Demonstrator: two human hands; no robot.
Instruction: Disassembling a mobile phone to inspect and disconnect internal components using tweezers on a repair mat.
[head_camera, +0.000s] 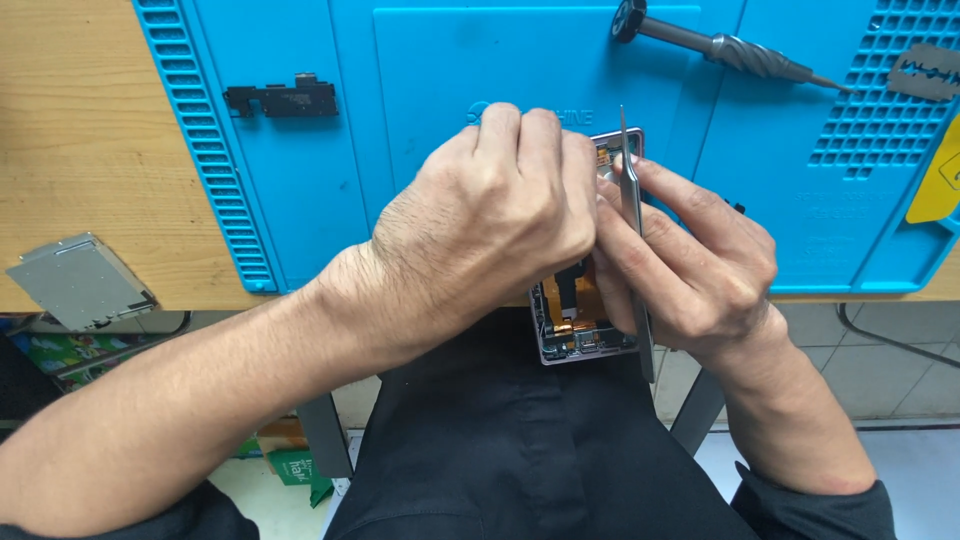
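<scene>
An opened phone (578, 325) with exposed orange flex cables and dark parts lies over the near edge of a blue work mat (330, 190). My left hand (490, 220) curls over the phone's upper half, fingers pressed down on it, hiding most of it. My right hand (690, 265) rests on the phone's right side and holds thin metal tweezers (632, 215), which run upright along the phone with the tip pointing away from me.
A small black phone part (282, 98) lies on the mat at the left. A metal screwdriver (725, 48) and a razor blade (928, 72) sit at the top right. A grey metal plate (78, 282) rests on the wooden desk (90, 140) edge. A yellow object (938, 185) lies far right.
</scene>
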